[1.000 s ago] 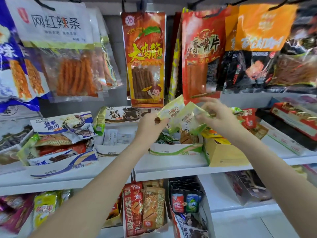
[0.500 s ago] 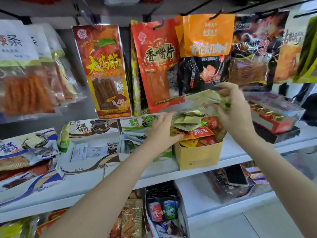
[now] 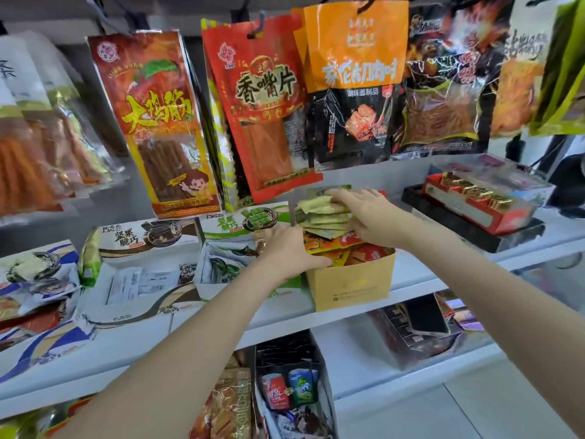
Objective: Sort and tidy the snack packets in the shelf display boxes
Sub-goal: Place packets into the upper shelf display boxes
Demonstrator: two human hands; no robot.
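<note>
A person is standing at a white shelf [image 3: 418, 280] and reaching both arms toward a yellow cardboard box [image 3: 351, 283] that is sitting at its front edge. The box is holding a heap of small snack packets: pale green packets [image 3: 319, 213] are lying stacked toward the back, and red and orange packets [image 3: 348, 245] are filling the front.

The right hand [image 3: 367, 213] is lying palm down over the green packets, its fingers stretched out nearly straight and pressing on the top of the stack. The left hand [image 3: 286, 251] is resting at the box's left front corner, its fingers curling over the rim and touching the orange packets there; whether it is actually pinching a packet cannot be told.

Just left of the yellow box, a green-and-white display box [image 3: 243, 245] is standing open, and further left a brown-and-white display box [image 3: 139, 267] is lying open with flat sachets inside. To the right, well apart, a red tray of sweets [image 3: 474, 201] is sitting on a black base. Large hanging snack bags [image 3: 269, 106] are dangling from hooks above the shelf.
</note>
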